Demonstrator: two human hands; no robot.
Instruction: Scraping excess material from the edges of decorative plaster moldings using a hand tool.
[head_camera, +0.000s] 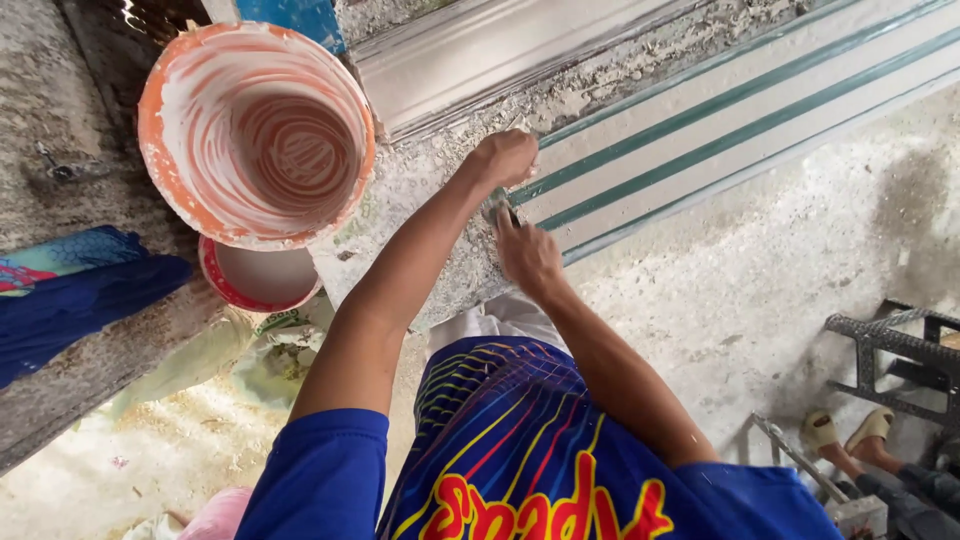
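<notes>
Two hands work at one long striped moulding (720, 110), the left hand (505, 157) clenched at its end, the right hand (527, 252) pinching a small tool (497, 207), with two plaster-smeared buckets (255, 130) just beside them.

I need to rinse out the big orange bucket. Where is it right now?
In the head view, the big orange bucket stands at upper left, smeared white inside, left of the left hand, with a smaller red-rimmed bucket just below it.

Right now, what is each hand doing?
Left hand: closed on the striped moulding.
Right hand: closed on a small tool, kind unclear.
</notes>
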